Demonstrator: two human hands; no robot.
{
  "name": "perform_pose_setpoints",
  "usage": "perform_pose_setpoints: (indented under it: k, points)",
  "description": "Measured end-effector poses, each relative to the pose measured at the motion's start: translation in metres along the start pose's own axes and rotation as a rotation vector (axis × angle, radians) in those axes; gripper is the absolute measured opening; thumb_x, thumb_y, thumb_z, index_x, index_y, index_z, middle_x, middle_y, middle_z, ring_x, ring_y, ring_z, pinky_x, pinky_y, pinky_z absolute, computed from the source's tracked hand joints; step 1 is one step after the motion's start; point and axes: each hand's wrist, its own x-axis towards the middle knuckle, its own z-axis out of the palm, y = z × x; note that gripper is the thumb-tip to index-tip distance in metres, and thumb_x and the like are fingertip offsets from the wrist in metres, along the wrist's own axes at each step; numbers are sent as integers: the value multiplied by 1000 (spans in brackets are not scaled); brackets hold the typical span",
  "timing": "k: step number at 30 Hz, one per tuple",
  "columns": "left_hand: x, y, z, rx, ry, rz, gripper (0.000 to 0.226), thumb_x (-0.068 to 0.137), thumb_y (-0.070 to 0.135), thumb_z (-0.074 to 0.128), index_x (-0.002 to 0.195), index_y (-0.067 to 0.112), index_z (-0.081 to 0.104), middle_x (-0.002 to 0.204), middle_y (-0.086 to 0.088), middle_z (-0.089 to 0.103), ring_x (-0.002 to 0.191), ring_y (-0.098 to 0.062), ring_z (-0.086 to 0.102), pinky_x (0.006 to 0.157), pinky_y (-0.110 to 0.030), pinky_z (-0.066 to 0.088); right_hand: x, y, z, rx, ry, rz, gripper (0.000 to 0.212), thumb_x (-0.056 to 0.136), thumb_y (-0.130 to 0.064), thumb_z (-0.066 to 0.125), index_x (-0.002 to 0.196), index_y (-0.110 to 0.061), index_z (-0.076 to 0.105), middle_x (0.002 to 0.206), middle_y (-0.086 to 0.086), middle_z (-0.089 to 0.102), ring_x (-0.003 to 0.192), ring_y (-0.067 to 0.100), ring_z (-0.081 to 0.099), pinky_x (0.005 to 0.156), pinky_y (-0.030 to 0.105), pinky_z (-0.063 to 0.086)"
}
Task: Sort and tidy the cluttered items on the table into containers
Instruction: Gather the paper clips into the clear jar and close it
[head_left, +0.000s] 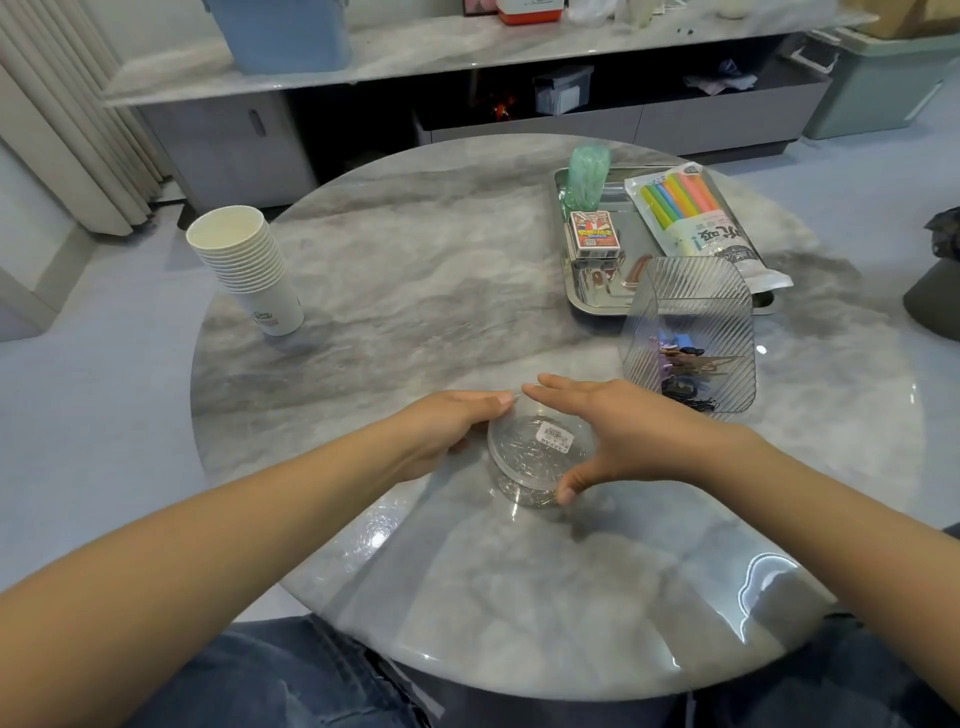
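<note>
At the left of the frame a tilted stack of paper cups (249, 265) bears a small printed logo too blurred to read. At lower centre the left hand (447, 426) curls against the left side of a round clear box (540, 457) of metal pins on the marble table (415, 291), its lid carrying a white price sticker with illegible print. The right hand (613, 431) arches over the box, fingers straight, thumb touching its near rim; right of it stands a ribbed clear bin (691, 332), and behind that a steel tray (587, 301).

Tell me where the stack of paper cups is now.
In the head view, the stack of paper cups leans on the table's far left edge, apart from everything else.
</note>
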Motion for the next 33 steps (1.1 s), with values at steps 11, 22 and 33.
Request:
perform_pose_setpoints:
  k: [11, 22, 33]
  points:
    - [0, 9, 13, -112, 89, -103, 12, 93, 25, 55, 92, 22, 67, 80, 9, 65, 73, -5, 55, 66, -19, 37, 3, 1, 3, -47, -26, 1, 116, 63, -58, 76, 151, -26, 7, 156, -4, 18, 140, 13, 25, 109, 24, 25]
    - [-21, 2, 16, -474, 29, -22, 31, 101, 24, 34, 108, 14, 62, 94, -5, 65, 82, -17, 60, 79, -34, 51, 1, 3, 5, 503, 242, 139, 103, 63, -35, 84, 147, -26, 26, 140, -3, 45, 112, 6, 48, 87, 15, 35]
    - [-22, 25, 40, -804, -82, -91, 64, 88, 67, 31, 98, 18, 72, 98, -10, 70, 87, -29, 63, 78, -43, 49, -6, -9, -22, 455, 294, 49, 103, 56, -69, 61, 145, -45, 17, 135, -4, 37, 129, 10, 31, 102, 24, 29]
